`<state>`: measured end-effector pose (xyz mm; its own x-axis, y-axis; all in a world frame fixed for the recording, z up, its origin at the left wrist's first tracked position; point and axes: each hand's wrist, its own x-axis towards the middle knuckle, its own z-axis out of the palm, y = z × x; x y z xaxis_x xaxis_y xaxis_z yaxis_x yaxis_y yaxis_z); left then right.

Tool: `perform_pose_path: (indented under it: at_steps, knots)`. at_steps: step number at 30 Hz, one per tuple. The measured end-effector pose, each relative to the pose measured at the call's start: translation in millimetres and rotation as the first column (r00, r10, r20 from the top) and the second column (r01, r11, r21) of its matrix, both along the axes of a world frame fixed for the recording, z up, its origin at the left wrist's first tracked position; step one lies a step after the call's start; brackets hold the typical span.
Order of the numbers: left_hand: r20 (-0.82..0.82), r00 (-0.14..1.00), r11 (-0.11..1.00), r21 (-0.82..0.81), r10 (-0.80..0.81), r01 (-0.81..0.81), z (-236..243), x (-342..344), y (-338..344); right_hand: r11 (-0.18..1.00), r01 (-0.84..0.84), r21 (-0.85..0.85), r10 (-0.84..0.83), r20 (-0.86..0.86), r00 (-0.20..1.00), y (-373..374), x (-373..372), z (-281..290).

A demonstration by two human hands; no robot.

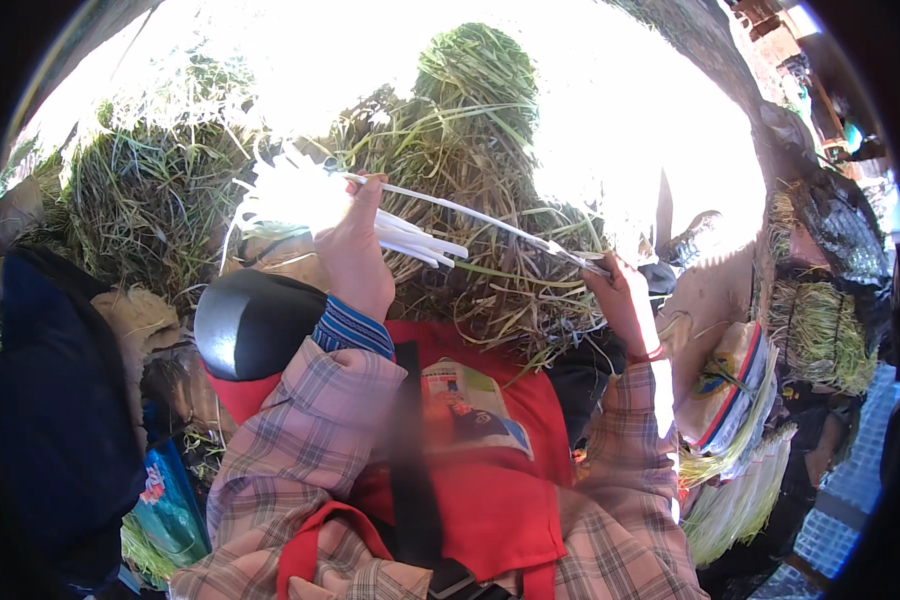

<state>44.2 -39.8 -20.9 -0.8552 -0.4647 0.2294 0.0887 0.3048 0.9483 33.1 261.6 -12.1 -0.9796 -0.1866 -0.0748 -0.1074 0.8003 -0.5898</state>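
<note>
My left hand (358, 262) is closed around a bundle of white plant stalks (408, 238), which look like blanched leek or garlic shoots. Their far ends fan out into glare beyond the hand. Between its thumb and finger it also pinches one end of a single long white stalk (470, 212). That stalk slants down to the right into the fingers of my right hand (622, 300), closed on its other end. Below both hands lies a tangled heap of green stalks (470, 165).
Another heap of green stalks (160, 195) lies at the left. On the right are a tied green bundle (822, 335), a striped sack (727, 390), pale green stalks (740, 505) and a blue crate (860, 470). A red apron (505, 510) covers my lap, beside a round black pad (260, 320).
</note>
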Motion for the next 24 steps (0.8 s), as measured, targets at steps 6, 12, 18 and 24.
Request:
perform_pose_path:
  at_steps: [6,12,18,24]
  knots:
    - [-0.128,0.960,0.965,0.116,0.249,-0.235,-1.5,-10.5,-25.0,0.725,0.633,-0.273,-0.624,0.131,0.771,147.8,14.4,-58.3]
    - [-0.204,0.957,0.506,0.859,0.204,0.075,3.8,-14.7,-26.7,0.402,0.826,-0.395,-0.839,0.204,0.505,227.4,33.5,-119.0]
    - [-0.167,0.954,0.456,0.889,0.250,0.036,-1.7,-14.5,-37.7,0.532,0.795,-0.290,-0.836,-0.030,0.548,296.0,48.7,-161.2]
    - [-0.226,0.930,0.484,0.873,0.290,0.061,-4.3,-20.4,-55.8,0.830,0.422,0.364,-0.425,-0.078,0.902,222.8,37.9,-93.5]
